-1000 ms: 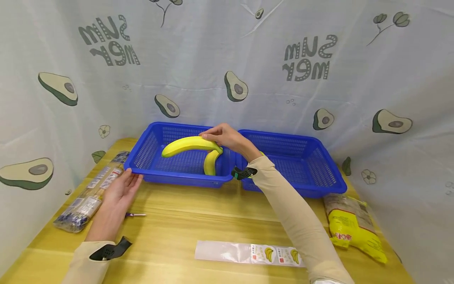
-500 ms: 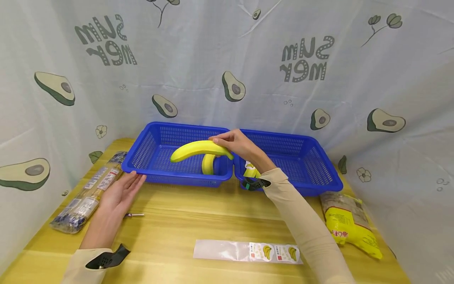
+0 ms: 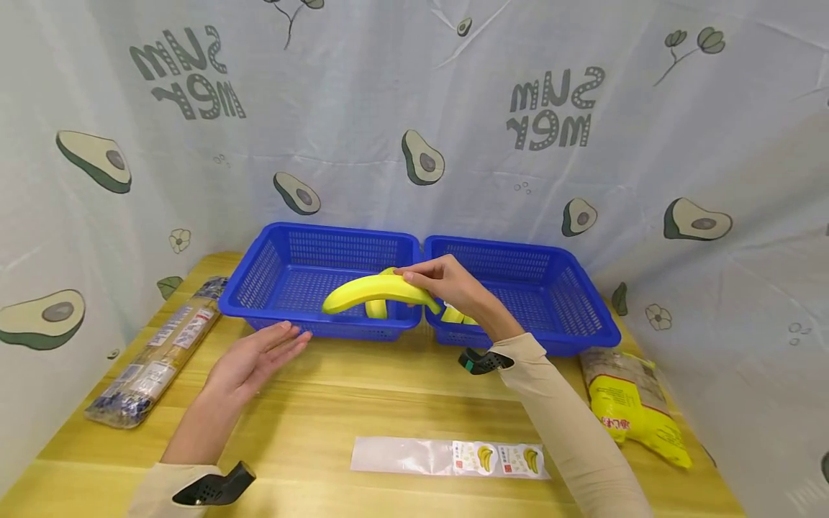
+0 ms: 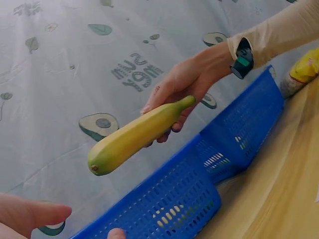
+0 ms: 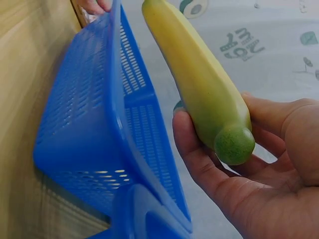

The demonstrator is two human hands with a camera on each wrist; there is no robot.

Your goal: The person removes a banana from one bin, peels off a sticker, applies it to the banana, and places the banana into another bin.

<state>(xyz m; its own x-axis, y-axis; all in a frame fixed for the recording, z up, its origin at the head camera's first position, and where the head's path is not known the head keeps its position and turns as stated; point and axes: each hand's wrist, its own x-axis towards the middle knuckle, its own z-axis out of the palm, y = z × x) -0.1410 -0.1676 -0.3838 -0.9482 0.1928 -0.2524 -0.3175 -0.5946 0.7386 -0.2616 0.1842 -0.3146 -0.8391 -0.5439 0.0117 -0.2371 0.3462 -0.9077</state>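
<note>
A yellow banana with green tips is held by my right hand, thumb on one side and fingers on the other, near its stem end. It hangs above the front rim of the left blue basket. The right wrist view shows the green stem end of the banana pointing toward the camera. My left hand is just in front of that basket with fingers extended and holding nothing. Another banana lies inside the left basket, partly hidden. In the right blue basket, yellow bananas show partly behind my right hand.
A strip of banana stickers lies on the wooden table near the front. To the left is a long clear-wrapped package; a yellow bag lies at the right. A printed curtain hangs behind the baskets.
My right hand has brought the banana to the right and nearer, from over the left basket's inside to its front rim. My left hand has left the basket's corner and shifted right.
</note>
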